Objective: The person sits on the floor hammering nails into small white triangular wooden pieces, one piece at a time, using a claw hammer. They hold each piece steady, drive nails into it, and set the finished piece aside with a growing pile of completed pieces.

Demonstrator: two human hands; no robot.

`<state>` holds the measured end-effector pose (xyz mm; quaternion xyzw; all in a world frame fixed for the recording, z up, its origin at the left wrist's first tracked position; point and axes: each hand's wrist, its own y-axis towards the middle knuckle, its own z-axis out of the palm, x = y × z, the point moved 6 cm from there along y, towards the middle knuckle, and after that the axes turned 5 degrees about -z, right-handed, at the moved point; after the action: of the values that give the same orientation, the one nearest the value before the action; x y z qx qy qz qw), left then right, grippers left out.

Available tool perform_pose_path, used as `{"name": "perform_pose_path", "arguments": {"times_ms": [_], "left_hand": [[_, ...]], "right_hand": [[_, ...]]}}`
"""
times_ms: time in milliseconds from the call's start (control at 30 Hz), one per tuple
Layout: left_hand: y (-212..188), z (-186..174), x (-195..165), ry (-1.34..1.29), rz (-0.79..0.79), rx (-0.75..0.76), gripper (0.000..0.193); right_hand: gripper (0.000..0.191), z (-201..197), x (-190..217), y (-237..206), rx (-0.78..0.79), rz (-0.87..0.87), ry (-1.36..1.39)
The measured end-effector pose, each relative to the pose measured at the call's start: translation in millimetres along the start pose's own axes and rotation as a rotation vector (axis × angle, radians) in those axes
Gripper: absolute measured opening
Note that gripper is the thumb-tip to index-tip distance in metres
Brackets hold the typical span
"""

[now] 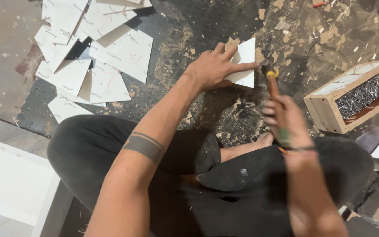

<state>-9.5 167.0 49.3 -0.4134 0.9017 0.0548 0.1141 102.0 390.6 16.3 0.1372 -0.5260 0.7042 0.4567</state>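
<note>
- I see my left hand [213, 68] spread flat, fingers pressing down on a small white triangular panel [244, 66] that lies on the dark floor [198, 26], far from my crossed legs and near the middle of the scene.
- My right hand [286, 120] is clenched around a hammer [272, 83] with a wooden handle; the hand is blurred, and the hammer head sits just right of the panel's edge.
- The panel looks smooth, thin and sharp-cornered; the floor around it is rough, littered with pale chips and dust.
- To the right stands an open wooden box [325, 107] filled with grey metal nails [358, 96].
- Far left lies a loose pile of similar white triangular pieces [97, 52], overlapping, some showing small staples.
- Near left is a flat white board [9, 184].
</note>
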Motion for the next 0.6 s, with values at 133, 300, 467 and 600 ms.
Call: {"name": "perform_pose_path", "arguments": {"times_ms": [133,300,467,600], "left_hand": [[0,5,6,-0.020,0.009,0.025,0.089],[-3,-1,8,-0.069,-0.005,-0.047,0.088],[-11,-1,9,-0.093,0.003,0.001,0.089],[-10,-1,10,-0.111,0.008,-0.009,0.088]], "right_hand": [[0.047,35,36,-82,0.024,-0.310,-0.451],[0.049,89,72,-156,-0.095,-0.884,-1.516],[0.045,106,83,-156,-0.031,-0.845,-2.079],[0.044,130,104,-167,0.037,-0.883,-2.153]]}}
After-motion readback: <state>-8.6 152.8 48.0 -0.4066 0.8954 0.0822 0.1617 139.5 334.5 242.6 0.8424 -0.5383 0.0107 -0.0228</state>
